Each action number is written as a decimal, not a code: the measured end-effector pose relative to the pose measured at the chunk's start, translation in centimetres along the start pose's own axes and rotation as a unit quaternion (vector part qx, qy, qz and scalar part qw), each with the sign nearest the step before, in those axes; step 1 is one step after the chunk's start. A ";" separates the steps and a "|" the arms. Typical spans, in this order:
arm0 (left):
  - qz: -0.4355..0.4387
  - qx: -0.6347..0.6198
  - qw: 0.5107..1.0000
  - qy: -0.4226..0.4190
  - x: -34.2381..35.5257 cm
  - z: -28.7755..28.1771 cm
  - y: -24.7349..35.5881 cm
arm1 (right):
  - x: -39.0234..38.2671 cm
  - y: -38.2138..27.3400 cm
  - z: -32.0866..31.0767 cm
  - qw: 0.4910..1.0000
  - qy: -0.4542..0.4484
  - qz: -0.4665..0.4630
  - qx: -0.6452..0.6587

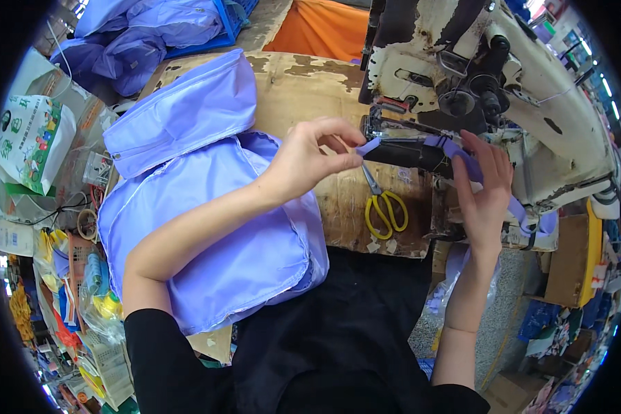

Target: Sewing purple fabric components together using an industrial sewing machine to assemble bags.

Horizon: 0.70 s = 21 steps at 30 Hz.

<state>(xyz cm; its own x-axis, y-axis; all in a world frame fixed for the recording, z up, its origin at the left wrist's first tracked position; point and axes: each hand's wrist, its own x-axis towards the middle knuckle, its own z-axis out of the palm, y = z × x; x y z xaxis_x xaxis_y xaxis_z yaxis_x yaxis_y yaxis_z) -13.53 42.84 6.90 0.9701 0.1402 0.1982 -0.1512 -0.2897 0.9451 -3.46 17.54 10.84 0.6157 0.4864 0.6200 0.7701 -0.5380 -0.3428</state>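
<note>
My left hand [309, 157] pinches the end of a narrow purple fabric strip [369, 146] between thumb and fingers, beside the slim dark arm of a sewing machine [410, 153]. On the machine's right side, my right hand [484, 181] has its fingers round a purple strap [470, 165] that trails down to the right. A purple backpack [214, 241], with its pale seam edges showing, lies under my left forearm. Scissors with yellow handles [386, 215] lie on the worn wooden table between my hands, their blades pointing to the machine arm.
The machine's chipped white head [559, 90] rises at the right. A blue crate [217, 31] with more purple fabric [141, 41] stands at the far left, near an orange cloth [317, 31]. Left of the table are a white printed bag [38, 141] and a pink basket [84, 269].
</note>
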 end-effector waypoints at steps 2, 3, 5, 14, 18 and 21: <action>-0.006 -0.030 0.999 -0.008 0.3 -0.3 -0.3 | 0.1 0.3 0.0 0.999 -0.023 0.024 0.016; -0.015 -0.076 0.997 -0.003 0.5 -0.4 -0.4 | 0.1 0.5 0.0 0.999 -0.034 0.030 0.017; -0.036 -0.167 0.985 0.007 1.0 -0.2 -0.8 | 0.1 0.6 0.0 0.997 -0.058 0.045 0.018; 0.011 -0.147 0.978 0.145 4.8 3.6 -2.3 | 0.6 0.7 0.9 0.998 -0.042 0.033 0.031; -0.036 -0.174 0.966 0.186 3.7 4.1 -1.7 | 0.3 0.4 1.3 0.997 -0.028 0.039 0.062; -0.075 -0.238 0.952 0.178 2.6 4.6 -1.3 | 0.0 0.5 1.2 0.994 -0.012 0.051 0.099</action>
<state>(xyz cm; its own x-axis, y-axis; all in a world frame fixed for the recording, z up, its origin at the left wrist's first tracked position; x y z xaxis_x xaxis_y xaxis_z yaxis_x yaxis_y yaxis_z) -9.90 39.22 5.03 0.8742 0.4832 0.0475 -0.1679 0.2091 0.9634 -2.90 18.14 9.81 0.6941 0.4541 0.5586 0.7199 -0.4397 -0.5371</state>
